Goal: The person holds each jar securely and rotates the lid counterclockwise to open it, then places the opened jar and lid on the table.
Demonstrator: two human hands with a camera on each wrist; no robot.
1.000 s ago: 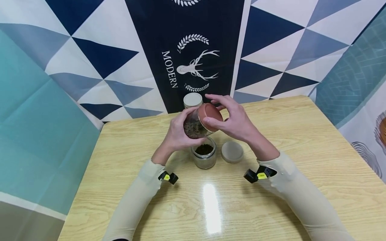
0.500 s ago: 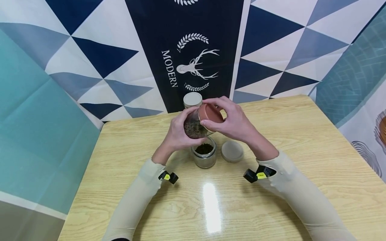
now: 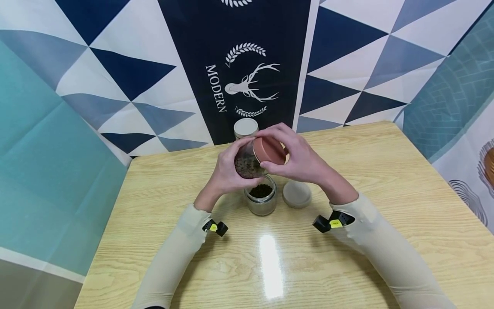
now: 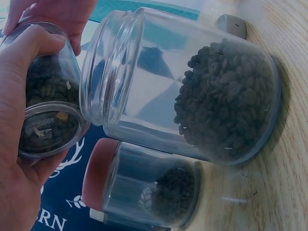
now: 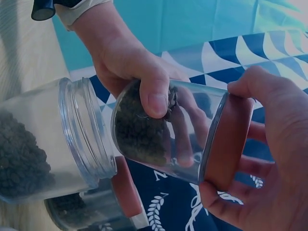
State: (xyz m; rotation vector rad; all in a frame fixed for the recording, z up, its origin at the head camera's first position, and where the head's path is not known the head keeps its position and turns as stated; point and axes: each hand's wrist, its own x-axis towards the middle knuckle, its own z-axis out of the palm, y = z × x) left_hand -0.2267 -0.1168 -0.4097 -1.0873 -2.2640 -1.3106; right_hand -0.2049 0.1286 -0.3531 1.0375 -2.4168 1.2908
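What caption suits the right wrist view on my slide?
Left grip around a clear cylindrical glass jar, right grip on its round reddish lid.

The clear glass jar is held tilted in the air above the surface, its base toward the left. A reddish-brown lid sits on its mouth. Inside, small dark pieces are gathered near the base.

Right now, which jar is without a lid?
The front jar on the table: it alone stands open, while the held jar and the jars behind are lidded.
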